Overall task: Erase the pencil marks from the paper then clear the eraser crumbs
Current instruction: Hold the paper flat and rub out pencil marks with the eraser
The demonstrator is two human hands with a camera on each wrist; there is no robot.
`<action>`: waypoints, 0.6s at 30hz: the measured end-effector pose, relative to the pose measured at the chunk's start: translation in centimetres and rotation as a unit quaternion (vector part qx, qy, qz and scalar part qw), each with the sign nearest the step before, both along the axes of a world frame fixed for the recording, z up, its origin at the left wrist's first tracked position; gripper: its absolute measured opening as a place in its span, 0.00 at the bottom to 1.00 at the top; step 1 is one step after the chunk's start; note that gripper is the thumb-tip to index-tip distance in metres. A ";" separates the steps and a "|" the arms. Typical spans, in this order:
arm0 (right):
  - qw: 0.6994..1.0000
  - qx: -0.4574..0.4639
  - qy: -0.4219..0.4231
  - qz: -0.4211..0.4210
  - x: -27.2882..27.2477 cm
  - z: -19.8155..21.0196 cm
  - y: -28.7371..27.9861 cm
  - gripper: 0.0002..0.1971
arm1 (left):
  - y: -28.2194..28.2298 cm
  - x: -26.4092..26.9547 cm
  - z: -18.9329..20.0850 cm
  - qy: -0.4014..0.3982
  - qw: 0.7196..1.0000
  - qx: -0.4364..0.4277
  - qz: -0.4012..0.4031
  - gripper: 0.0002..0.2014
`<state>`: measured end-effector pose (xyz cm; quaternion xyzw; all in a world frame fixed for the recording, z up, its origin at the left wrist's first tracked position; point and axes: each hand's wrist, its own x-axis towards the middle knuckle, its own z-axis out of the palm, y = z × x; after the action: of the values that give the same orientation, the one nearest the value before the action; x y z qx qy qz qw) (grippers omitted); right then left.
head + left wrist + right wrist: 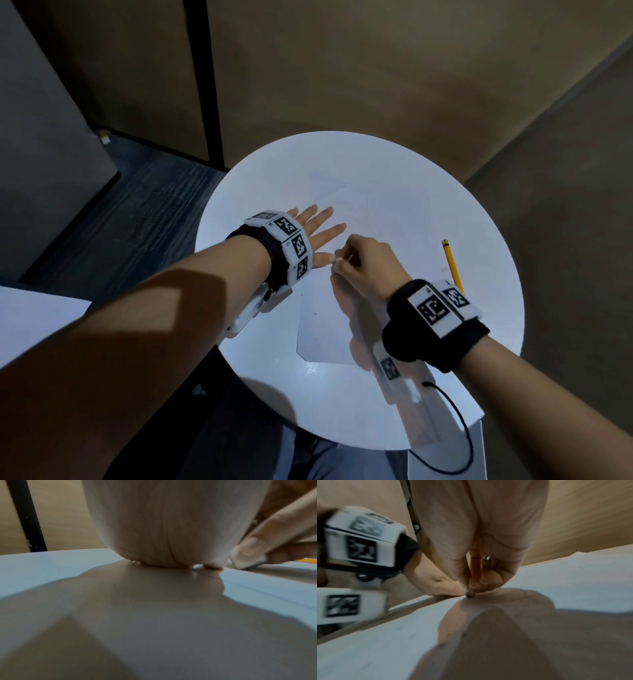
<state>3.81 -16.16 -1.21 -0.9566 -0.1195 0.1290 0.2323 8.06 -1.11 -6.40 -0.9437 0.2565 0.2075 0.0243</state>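
A white sheet of paper (pixel 322 329) lies on the round white table (pixel 394 161), with faint pencil marks (pixel 315 313) near its left edge. My left hand (pixel 322 233) lies flat on the paper's upper part, fingers spread and straight. Just right of its thumb, my right hand (pixel 337 265) pinches a small white eraser (pixel 247 559) between thumb and fingers. The eraser's darkened tip (pixel 469 594) touches the paper. In the left wrist view my palm (pixel 163 534) presses down and hides the fingers.
A yellow pencil (pixel 452 265) lies on the table right of my right hand. A black cable (pixel 460 428) loops off the table's near right edge. Another white surface (pixel 34 318) sits at lower left. Dark carpet and wood panels surround the table.
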 end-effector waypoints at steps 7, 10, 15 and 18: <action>0.999 -0.010 0.041 0.013 0.4 0.8 -0.3 0.09 | 0.0 0.3 0.0 0.003 1.000 0.000 0.002 0.31; 1.000 -0.009 -0.007 -0.020 -0.1 0.0 0.1 0.06 | 0.0 0.1 -0.1 -0.003 1.000 0.002 0.001 0.31; 0.993 -0.008 0.107 0.052 -1.3 0.9 -2.0 0.12 | 0.2 0.2 -0.2 0.011 1.000 -0.010 0.004 0.31; 0.961 0.197 0.138 -0.134 0.3 1.9 -4.6 0.02 | 0.1 0.2 0.0 0.007 1.000 -0.015 0.002 0.31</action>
<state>4.08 -20.78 0.69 -0.8720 0.0199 0.2017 0.4455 8.23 -1.02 -6.38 -0.9428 0.2582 0.2107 0.0084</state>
